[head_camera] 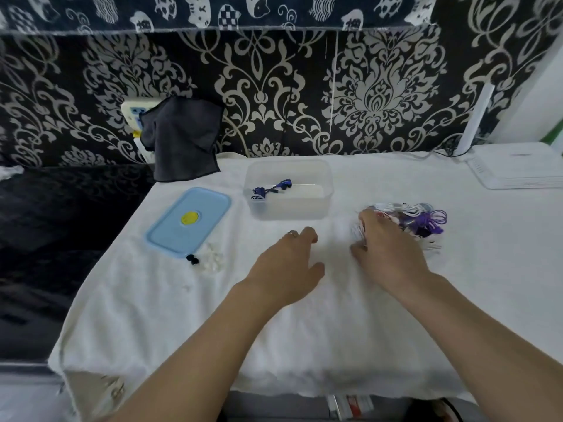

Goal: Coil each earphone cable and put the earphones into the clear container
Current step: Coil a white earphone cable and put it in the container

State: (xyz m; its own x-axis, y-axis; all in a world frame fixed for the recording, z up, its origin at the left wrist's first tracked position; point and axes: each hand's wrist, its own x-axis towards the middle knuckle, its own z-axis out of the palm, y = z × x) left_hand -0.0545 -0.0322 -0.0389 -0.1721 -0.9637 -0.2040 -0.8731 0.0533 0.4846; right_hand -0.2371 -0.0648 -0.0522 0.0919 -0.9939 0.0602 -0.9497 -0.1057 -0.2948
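White cloth (304,330); right hand (387,251) fingers down on earphone pile (417,222); left hand (289,266) loose, empty

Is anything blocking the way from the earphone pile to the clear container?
Nothing visible. The earphone pile lies right of the clear container, with bare cloth between. The container is open; its blue lid lies to its left.
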